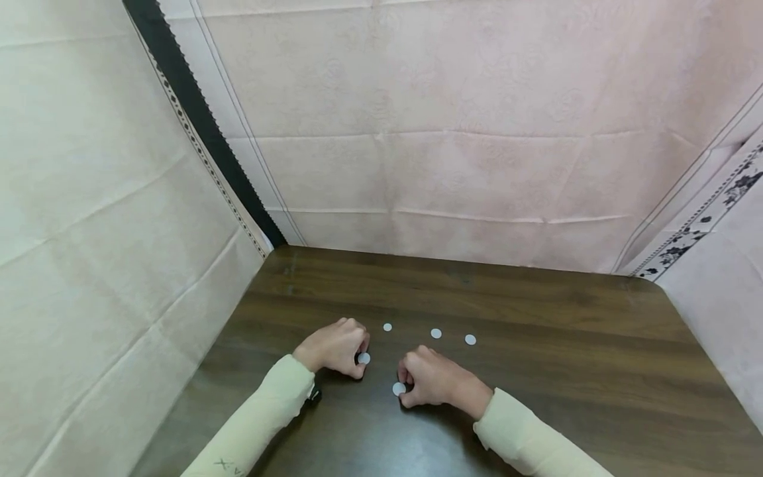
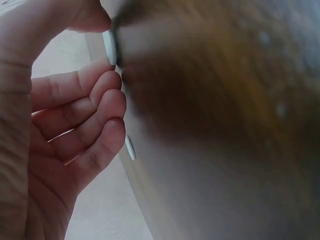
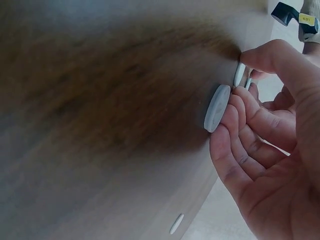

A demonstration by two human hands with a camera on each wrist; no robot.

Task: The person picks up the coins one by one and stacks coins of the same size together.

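Note:
In the head view my left hand [image 1: 338,346] is low over the table, with a small white disc [image 1: 363,358] pinched between thumb and forefinger. The left wrist view shows that disc [image 2: 109,47] edge-on between the fingertips, at the tabletop. To its right and nearer me, my right hand [image 1: 434,379] pinches another white disc [image 1: 399,389] the same way. Below those pinching fingers in the right wrist view, a thicker-looking white disc [image 3: 217,108] lies beside the other fingertips. Whether the head view shows that one, I cannot tell.
Three more white discs, a left one [image 1: 387,327], a middle one [image 1: 436,333] and a right one [image 1: 470,340], lie in a loose row beyond the hands. The dark wooden table [image 1: 566,371] ends at a pale cloth backdrop [image 1: 465,165], with cloth at both sides too.

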